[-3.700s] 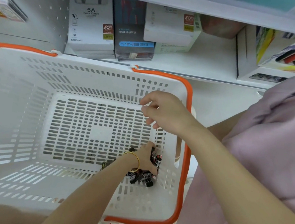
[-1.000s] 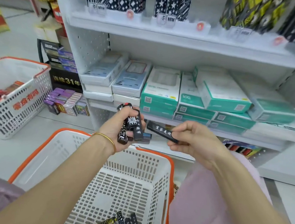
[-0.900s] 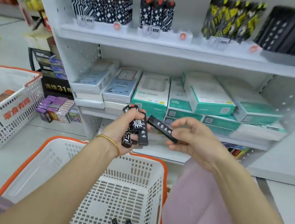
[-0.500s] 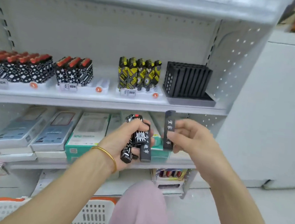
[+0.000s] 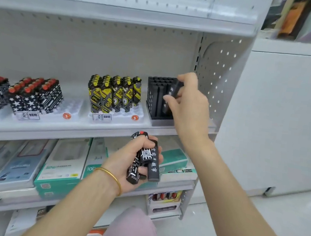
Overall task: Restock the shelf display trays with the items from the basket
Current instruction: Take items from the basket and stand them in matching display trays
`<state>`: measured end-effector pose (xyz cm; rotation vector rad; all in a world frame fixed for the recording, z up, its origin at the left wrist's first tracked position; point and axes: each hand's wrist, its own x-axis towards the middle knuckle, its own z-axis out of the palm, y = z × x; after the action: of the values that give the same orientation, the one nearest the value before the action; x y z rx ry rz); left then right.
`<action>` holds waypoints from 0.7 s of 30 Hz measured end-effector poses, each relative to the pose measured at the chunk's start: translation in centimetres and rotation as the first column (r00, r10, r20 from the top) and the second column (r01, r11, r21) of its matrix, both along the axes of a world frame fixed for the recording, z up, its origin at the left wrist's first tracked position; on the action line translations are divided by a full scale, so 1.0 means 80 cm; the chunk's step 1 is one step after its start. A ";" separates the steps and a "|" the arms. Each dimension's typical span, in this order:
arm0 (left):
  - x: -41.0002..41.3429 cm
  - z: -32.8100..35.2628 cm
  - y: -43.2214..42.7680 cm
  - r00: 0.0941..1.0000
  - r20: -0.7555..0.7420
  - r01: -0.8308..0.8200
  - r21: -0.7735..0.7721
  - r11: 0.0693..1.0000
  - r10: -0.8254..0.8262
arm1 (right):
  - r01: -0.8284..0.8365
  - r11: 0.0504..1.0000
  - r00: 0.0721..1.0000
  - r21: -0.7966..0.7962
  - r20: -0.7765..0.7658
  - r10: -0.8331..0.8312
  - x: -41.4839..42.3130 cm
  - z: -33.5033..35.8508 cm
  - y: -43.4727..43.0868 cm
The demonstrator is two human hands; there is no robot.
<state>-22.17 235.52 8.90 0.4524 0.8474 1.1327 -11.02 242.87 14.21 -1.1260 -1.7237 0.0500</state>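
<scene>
One black lighter (image 5: 172, 95) pinched, right hand (image 5: 189, 107) raised

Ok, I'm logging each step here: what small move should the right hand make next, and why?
Probably ease the black item down into the grey tray: the right hand pinches it, tilted, right by the matching black ones standing there.

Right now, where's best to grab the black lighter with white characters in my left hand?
Pinch the black lighter by its lower end, from the lower right: it juts free below the left hand, whose fingers wrap its top among the other lighters.
</scene>
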 end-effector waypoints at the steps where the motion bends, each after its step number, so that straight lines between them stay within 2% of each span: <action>1: 0.000 0.000 0.000 1.000 0.008 0.002 -0.001 1.000 -0.002 | 0.023 1.000 0.998 0.008 0.057 -0.023 -0.003 -0.003 0.001; 3: -0.001 0.000 0.000 1.000 0.024 0.006 -0.002 1.000 -0.006 | 0.044 0.999 0.990 0.015 0.131 -0.045 -0.003 -0.006 0.003; 8: -0.001 0.000 0.000 0.999 0.042 0.017 -0.001 1.000 -0.017 | -0.065 0.997 0.977 -0.041 0.198 0.072 0.004 0.001 0.008; 16: -0.002 -0.002 0.000 0.998 0.064 0.005 -0.007 1.000 -0.005 | -0.021 0.999 0.956 -0.034 0.293 0.030 0.007 0.014 0.010; 21: 0.000 -0.002 0.001 0.997 0.076 0.010 -0.010 1.000 -0.010 | -0.101 0.991 0.975 -0.091 0.189 0.116 0.006 0.019 0.010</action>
<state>-22.19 235.59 8.76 0.4025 0.7835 1.1290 -10.57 243.65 15.71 -1.1243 -1.9724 0.0801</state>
